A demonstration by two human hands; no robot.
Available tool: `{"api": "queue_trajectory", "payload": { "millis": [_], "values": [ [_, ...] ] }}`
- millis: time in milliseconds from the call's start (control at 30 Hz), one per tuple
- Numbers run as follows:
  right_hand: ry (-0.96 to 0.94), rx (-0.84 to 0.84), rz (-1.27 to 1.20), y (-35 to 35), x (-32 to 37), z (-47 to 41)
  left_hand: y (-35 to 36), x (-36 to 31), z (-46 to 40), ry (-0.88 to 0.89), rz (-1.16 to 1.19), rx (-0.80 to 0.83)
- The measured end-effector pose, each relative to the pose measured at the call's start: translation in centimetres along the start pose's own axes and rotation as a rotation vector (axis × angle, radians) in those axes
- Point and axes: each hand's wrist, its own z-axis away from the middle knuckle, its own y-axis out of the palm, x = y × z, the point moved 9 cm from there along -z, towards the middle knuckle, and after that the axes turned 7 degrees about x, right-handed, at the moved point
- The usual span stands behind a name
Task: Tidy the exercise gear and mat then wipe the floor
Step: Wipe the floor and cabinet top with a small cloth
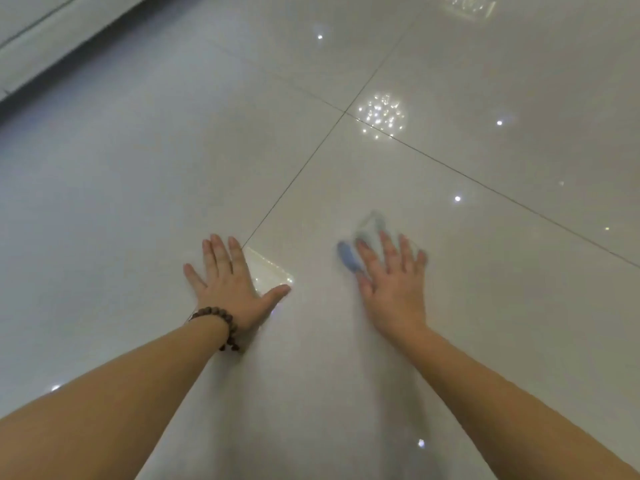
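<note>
Floor (450, 306): glossy pale tiles with dark grout lines (298, 174) crossing above the hands. No mat or exercise gear appears in view, so the tidying stage is judged finished and the wiping stage is in hand.

Left hand (232, 285): spread flat, palm down on the tile, fingers wide, holding nothing. A beaded bracelet (221, 327) sits on its wrist. It appears to serve as a prop for body weight.

Right hand (391, 282): to the right of the left hand and well apart from it, also flat and spread, pressing a cloth (348, 259) against the tile. The cloth is blue and pale, mostly hidden under the fingers, with an edge showing at the thumb side and a corner past the fingertips. The hand and cloth are blurred, which suggests a wiping stroke. It presses rather than grips the cloth.

Risks noted:
- The cloth is pinned only by a flat palm; a fast stroke could leave it behind or bunch it.
- A polished tile, if damp, could let the left hand slide, since weight seems to rest on it.
- Bare fingers beyond the cloth edge may smear the wiped tile.
- Bright ceiling reflections (381, 116) above the right hand could hide missed patches.
</note>
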Motion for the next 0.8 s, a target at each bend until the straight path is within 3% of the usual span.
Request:
{"api": "queue_trajectory", "payload": {
  "millis": [67, 100, 133, 167, 233, 267, 300, 333, 367, 467, 533, 567, 600, 700, 733, 767, 800],
  "values": [
    [-0.576, 0.164, 0.119, 1.3, 5.5, 0.5, 0.4, 0.4, -0.4, -0.003, -0.027, 0.093],
    [-0.659, 0.167, 0.163, 1.0, 4.3, -0.8, 0.5, 0.6, -0.5, -0.007, -0.030, 0.127],
    [-0.561, 0.129, 0.167, -0.1, 1.4, -3.2, 0.5, 0.7, -0.5, -0.011, -0.029, 0.147],
    [-0.312, 0.083, 0.142, -1.3, -2.8, -6.3, 0.5, 0.6, -0.5, -0.010, -0.024, 0.161],
    [0.363, 0.008, -0.022, -3.7, -11.8, -9.9, 0.5, 0.4, -0.3, -0.002, -0.017, 0.180],
    [0.602, -0.003, -0.114, -4.0, -12.7, -10.2, 0.5, 0.4, -0.3, -0.001, -0.013, 0.185],
    [0.706, -0.007, -0.123, -3.7, -10.7, -10.2, 0.5, 0.5, -0.3, -0.004, -0.007, 0.184],
    [0.643, 0.011, -0.103, -2.9, -6.7, -10.5, 0.4, 0.5, -0.3, -0.005, -0.003, 0.185],
    [0.431, 0.023, -0.084, -1.7, -1.3, -10.7, 0.4, 0.5, -0.3, -0.002, 0.003, 0.191],
    [-0.430, 0.119, 0.032, 2.2, 13.9, -7.0, 0.6, 0.5, -0.3, 0.016, 0.013, 0.206],
    [-0.741, 0.185, 0.128, 2.5, 14.4, -8.9, 0.5, 0.4, -0.4, 0.025, 0.000, 0.211],
    [-0.703, 0.177, 0.159, 2.1, 12.5, -11.9, 0.5, 0.4, -0.5, 0.026, 0.001, 0.214],
    [-0.545, 0.182, 0.155, 1.5, 9.9, -15.5, 0.5, 0.5, -0.4, 0.025, 0.004, 0.215],
    [0.176, 0.122, -0.065, -0.2, 4.4, -21.0, 0.5, 0.5, -0.3, 0.036, 0.017, 0.213],
    [0.257, 0.118, -0.062, 0.2, 6.5, -20.3, 0.5, 0.5, -0.3, 0.038, 0.027, 0.210],
    [0.174, 0.126, -0.022, 1.1, 10.2, -19.2, 0.5, 0.5, -0.2, 0.038, 0.038, 0.206],
    [-0.028, 0.149, 0.001, 2.2, 14.5, -17.8, 0.4, 0.5, -0.3, 0.038, 0.044, 0.204]
  ]
}}
